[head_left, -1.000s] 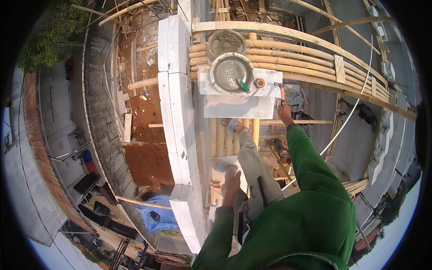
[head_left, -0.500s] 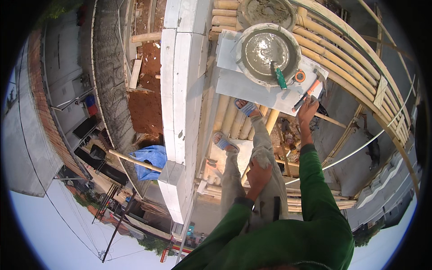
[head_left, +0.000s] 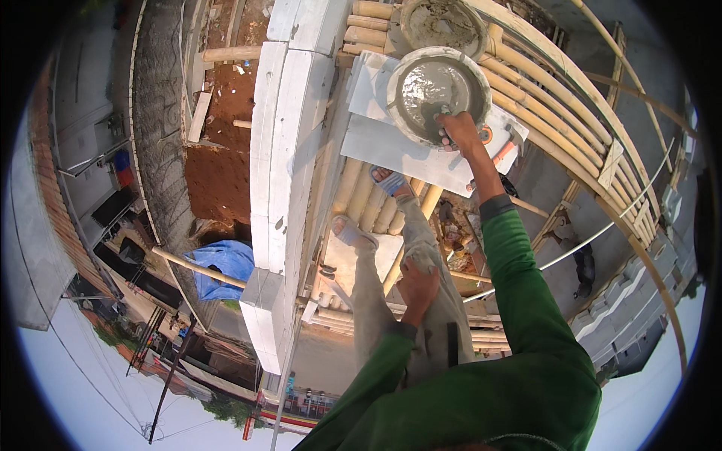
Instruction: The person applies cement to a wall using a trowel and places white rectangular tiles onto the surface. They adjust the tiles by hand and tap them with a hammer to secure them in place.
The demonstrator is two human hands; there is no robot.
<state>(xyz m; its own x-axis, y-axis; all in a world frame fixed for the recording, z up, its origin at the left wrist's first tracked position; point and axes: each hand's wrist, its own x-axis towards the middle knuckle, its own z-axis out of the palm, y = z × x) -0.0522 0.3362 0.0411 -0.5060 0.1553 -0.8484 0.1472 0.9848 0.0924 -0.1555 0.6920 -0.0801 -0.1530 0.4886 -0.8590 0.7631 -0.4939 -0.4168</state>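
My right hand reaches over the near rim of a round tub of wet grey mortar, its fingers wrapped round the trowel's handle. That green handle is mostly covered by my fingers, and the blade is sunk in the mortar. Beside the tub, on a pale grey board, lie an orange tape measure and a hand tool with an orange handle, partly hidden by my forearm. My left hand rests on my trouser leg near the knee, holding nothing that shows.
A light block wall runs along my left, dropping to red soil. Bamboo poles form the platform under my sandals, with gaps to a lower level at right. More poles curve along the right. A second mortar tub stands behind the first.
My right hand has left the orange-handled tool, moved left and away from me, and closed on the trowel's handle. My left hand stays on my leg. The view has shifted slightly.
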